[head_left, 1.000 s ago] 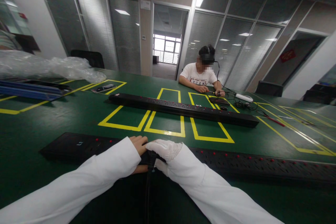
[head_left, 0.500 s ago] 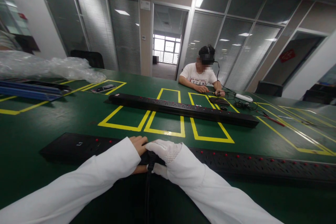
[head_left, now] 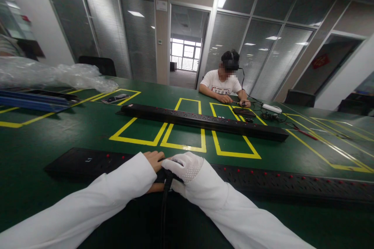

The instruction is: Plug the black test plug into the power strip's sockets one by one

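Gripping black plug (head_left: pixel 168 178) in gloved right hand (head_left: pixel 187 166), in front of near power strip (head_left: pixel 78 162), with cord (head_left: pixel 164 216) hanging below. Set close beside: bare left hand (head_left: pixel 154 159), probably for steadiness; cannot tell if gripping too. Hiding part of near power strip: both sleeves (head_left: pixel 122 181). Beyond, on worktop (head_left: pixel 87 128): far power strip (head_left: pixel 201 120), plastic wrap (head_left: pixel 55 74).
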A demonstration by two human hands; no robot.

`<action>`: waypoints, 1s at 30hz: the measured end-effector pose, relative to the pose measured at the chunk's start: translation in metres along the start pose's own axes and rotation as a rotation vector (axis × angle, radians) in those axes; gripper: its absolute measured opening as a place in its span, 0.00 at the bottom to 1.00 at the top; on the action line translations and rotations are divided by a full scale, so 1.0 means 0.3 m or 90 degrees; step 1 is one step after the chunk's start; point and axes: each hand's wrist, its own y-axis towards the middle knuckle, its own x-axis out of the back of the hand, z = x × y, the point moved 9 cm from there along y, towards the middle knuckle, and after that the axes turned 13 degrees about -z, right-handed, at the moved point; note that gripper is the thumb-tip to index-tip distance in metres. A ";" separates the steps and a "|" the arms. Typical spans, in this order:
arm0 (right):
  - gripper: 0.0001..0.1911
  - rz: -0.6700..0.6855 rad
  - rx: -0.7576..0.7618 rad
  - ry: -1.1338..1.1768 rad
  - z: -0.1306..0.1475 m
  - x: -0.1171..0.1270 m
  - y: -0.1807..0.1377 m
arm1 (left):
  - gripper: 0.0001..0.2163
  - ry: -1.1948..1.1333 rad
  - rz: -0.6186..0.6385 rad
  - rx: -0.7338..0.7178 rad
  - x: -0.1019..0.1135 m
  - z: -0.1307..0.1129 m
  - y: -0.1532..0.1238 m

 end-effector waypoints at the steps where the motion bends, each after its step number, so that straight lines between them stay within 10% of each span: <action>1: 0.22 -0.002 -0.003 0.009 -0.001 0.004 0.000 | 0.16 0.008 -0.004 0.001 -0.002 0.001 0.000; 12: 0.22 -0.075 -0.148 0.137 -0.059 -0.021 -0.022 | 0.10 0.030 -0.019 -0.012 0.027 -0.015 0.004; 21: 0.15 -0.408 -0.314 0.406 -0.224 0.047 -0.059 | 0.35 -0.036 -0.011 0.000 0.051 -0.028 -0.001; 30: 0.14 -0.263 -0.499 0.455 -0.374 0.028 -0.176 | 0.39 -0.092 -0.026 0.009 0.060 -0.019 -0.002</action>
